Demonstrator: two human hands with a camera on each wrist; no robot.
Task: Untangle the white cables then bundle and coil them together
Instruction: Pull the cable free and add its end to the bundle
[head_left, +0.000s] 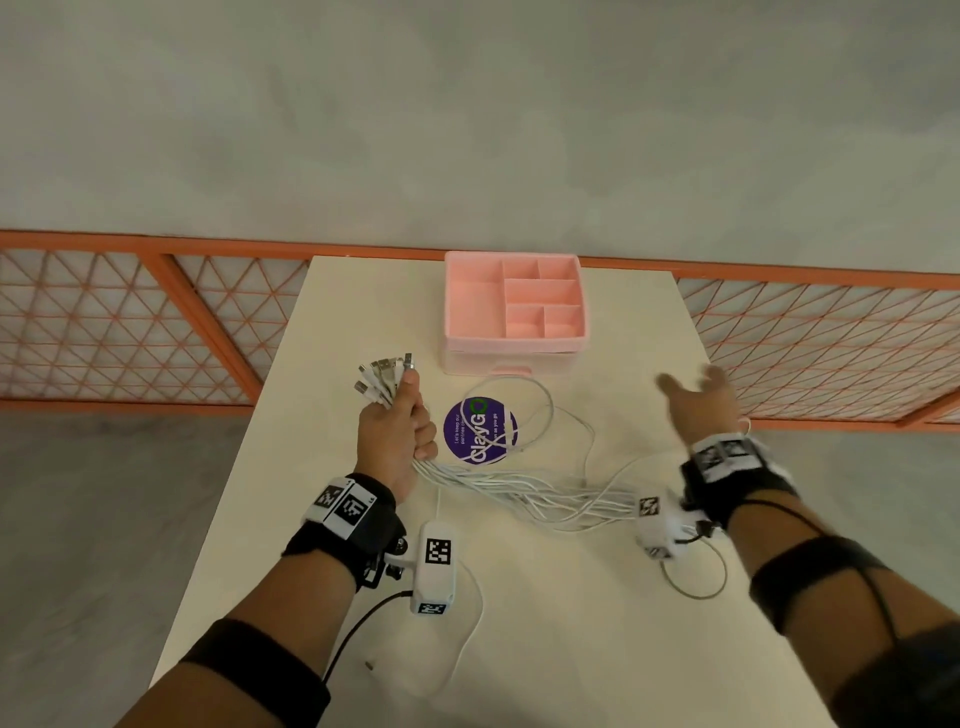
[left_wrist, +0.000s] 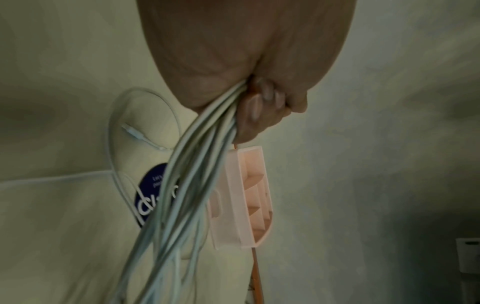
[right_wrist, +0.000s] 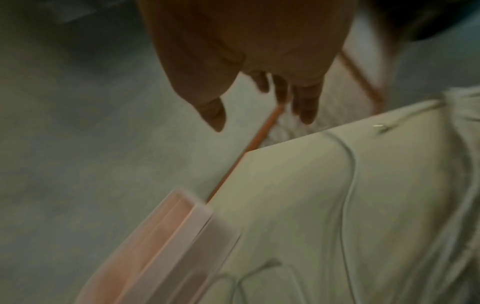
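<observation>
Your left hand (head_left: 397, 434) is fisted round the white cables (head_left: 524, 491), gathered near their plug ends; thumb lies up along the bunch. The USB plugs (head_left: 382, 376) fan out above the fist toward 11 o'clock. The left wrist view confirms it: fingers (left_wrist: 262, 107) curled tight, cords streaming out below the palm.

From the fist the bundle trails across the table (head_left: 571, 623) toward 4 o'clock, running loosely parallel (some strands still cross each other) and passing beneath your right wrist. One loose strand loops up at 12 o'clock of the bundle, over the purple round sticker (head_left: 480, 430), which sits just right of your left hand.

Your right hand (head_left: 698, 402) is spread wide, fingers splayed and holding nothing, raised near the table's right edge at 3 o'clock; the picture is blurred there. The right wrist view shows fingers (right_wrist: 306, 102) hanging straight, apart from any cord.

Pink divided organizer (head_left: 514, 312) at 12 o'clock, at the far edge. Orange mesh railing (head_left: 130, 322) beyond.
</observation>
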